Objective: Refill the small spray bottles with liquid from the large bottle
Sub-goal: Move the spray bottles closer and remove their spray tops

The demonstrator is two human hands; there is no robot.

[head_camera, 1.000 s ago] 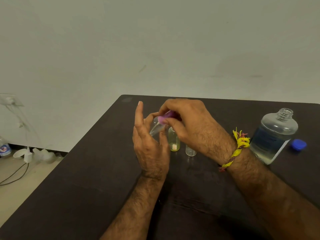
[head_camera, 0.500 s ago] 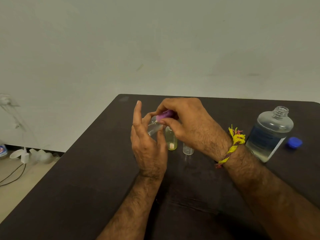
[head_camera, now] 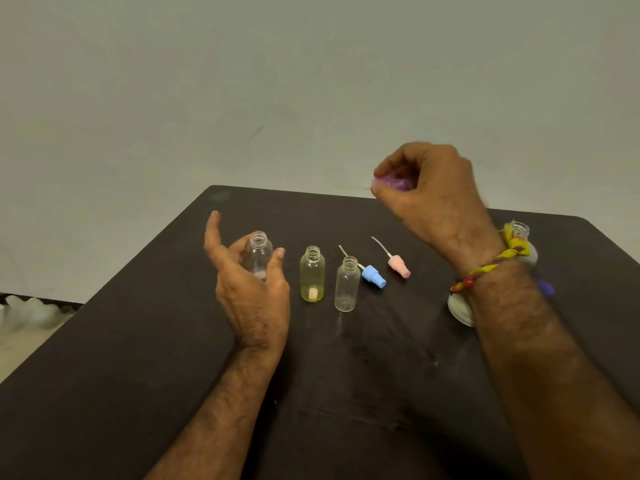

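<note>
No text, number or brand can be read anywhere. The large clear plastic bottle [head_camera: 459, 311] is mostly hidden behind the person's arm, so no label on it can be made out. The small clear plastic spray bottle [head_camera: 258, 254] held in the left hand [head_camera: 252, 289] shows no legible print. The purple spray cap [head_camera: 391, 183] pinched in the right hand [head_camera: 433, 188] is blurred.

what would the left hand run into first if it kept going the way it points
The uncapped clear bottle, which stands right in front of the cupped palm of the left hand. They may already touch, as depth is unclear.
</note>
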